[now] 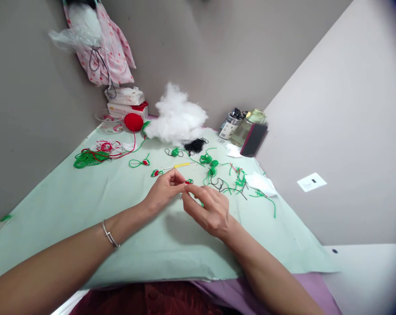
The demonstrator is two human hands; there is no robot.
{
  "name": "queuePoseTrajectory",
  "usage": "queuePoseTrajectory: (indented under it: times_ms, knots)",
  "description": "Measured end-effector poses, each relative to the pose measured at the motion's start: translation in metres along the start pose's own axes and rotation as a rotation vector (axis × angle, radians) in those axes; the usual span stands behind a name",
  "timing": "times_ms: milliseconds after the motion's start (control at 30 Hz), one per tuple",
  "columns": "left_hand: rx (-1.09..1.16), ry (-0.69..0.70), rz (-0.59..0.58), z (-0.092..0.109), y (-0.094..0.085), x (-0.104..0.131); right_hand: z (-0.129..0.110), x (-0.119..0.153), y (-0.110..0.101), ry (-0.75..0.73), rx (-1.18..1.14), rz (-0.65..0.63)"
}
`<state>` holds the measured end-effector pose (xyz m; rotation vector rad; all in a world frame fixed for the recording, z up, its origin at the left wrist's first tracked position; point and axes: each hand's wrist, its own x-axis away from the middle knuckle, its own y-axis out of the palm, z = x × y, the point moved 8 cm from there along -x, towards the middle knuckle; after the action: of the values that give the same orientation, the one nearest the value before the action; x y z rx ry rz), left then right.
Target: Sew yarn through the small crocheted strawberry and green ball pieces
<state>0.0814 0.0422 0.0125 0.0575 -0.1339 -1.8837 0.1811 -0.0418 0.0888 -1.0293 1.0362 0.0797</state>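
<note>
The left hand (164,189) and right hand (211,209) meet above the middle of the surface (119,205), set back from its near edge; pale green cloth extends between the hands and that edge and to the left, while yarn scraps (240,180) lie to the right. The left grip is pinched closed on a small red-and-green piece (189,181); the right grip has bent fingers against the left fingertips, its exact hold hidden. The piece, partly covered by fingers, shows red beside green. Beyond it lie 2 similar red-and-green pieces (156,173), a yellow-handled hook (182,165), black yarn (196,146) and white stuffing (176,117). A red ball (134,122) stands at the far left, a dark phone (254,140) leans at the far right, and grey walls (217,48) rise behind.
</note>
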Motion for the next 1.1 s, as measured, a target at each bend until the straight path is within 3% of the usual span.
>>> queuePoseTrajectory:
  times_ms: [167,267,433,633,900,1000,1100]
  knots:
    - [0.062,-0.028,-0.016,-0.001,0.0,0.001,0.023,0.003,0.012,0.471,-0.656,-0.105]
    - [0.086,-0.012,0.012,0.002,-0.004,-0.001,0.023,0.001,0.01,0.532,-0.848,-0.133]
    - [0.173,0.005,0.007,-0.002,-0.006,-0.004,-0.004,-0.007,0.006,0.222,-0.841,-0.278]
    - [0.246,-0.093,-0.049,-0.013,-0.006,-0.006,-0.001,-0.006,0.011,0.205,-0.745,-0.251]
    - [0.201,-0.066,-0.011,0.001,-0.01,-0.004,0.036,-0.006,-0.004,0.461,-0.636,-0.048]
    - [0.206,-0.086,-0.019,0.001,-0.009,-0.003,0.059,0.004,-0.004,0.664,-0.608,0.029]
    - [0.23,-0.099,-0.051,-0.001,-0.006,-0.002,0.078,0.019,0.01,0.903,-0.7,0.035]
